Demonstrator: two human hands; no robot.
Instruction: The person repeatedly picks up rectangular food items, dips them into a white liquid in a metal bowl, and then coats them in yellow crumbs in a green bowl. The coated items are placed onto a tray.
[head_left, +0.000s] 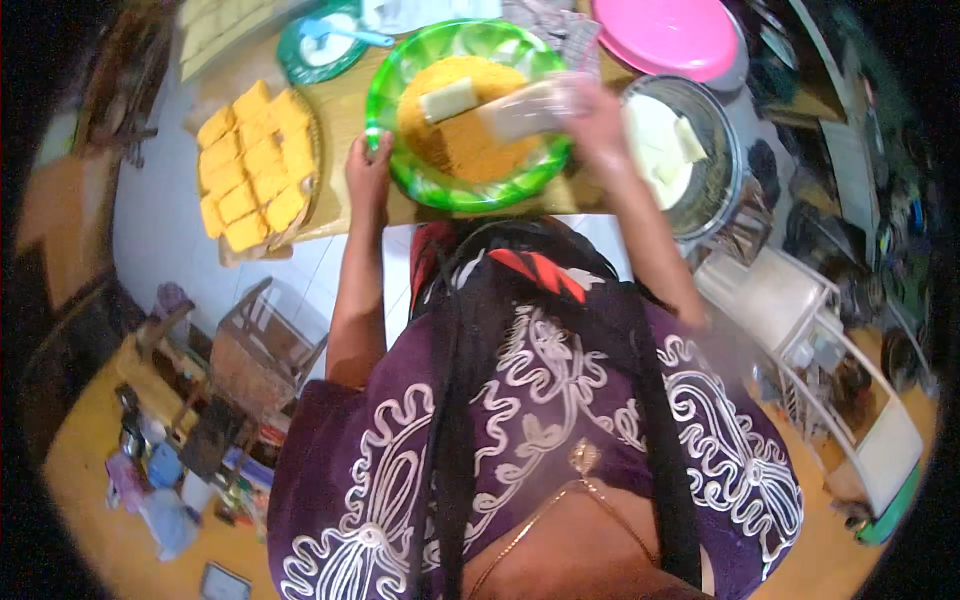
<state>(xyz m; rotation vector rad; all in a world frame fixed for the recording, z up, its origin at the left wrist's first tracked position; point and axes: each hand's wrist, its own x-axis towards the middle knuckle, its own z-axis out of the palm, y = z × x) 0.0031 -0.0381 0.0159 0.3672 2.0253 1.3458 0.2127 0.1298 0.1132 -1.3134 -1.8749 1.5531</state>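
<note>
My left hand (368, 176) grips the left rim of a green plastic basin (381, 161), thumb on top. Orange breadcrumbs (480, 154) fill the middle of the basin, and one pale rectangular roll (448, 100) lies on them. My right hand (600, 124) is over the basin's right side, closed on a pale, translucent plastic item (529, 111); motion blur hides its exact form. Under that item, part of the crumbs is hidden. To the right stands a metal pot (724, 161) with white batter (652, 135) and a pale roll (688, 140) partly in it.
Several crumb-coated pieces (255, 165) sit on a round tray at left. Behind are uncoated pale pieces (225, 34), a green dish (292, 67) with a blue utensil (349, 31), and a pink basin (675, 34). A wooden chair (259, 352) stands at lower left.
</note>
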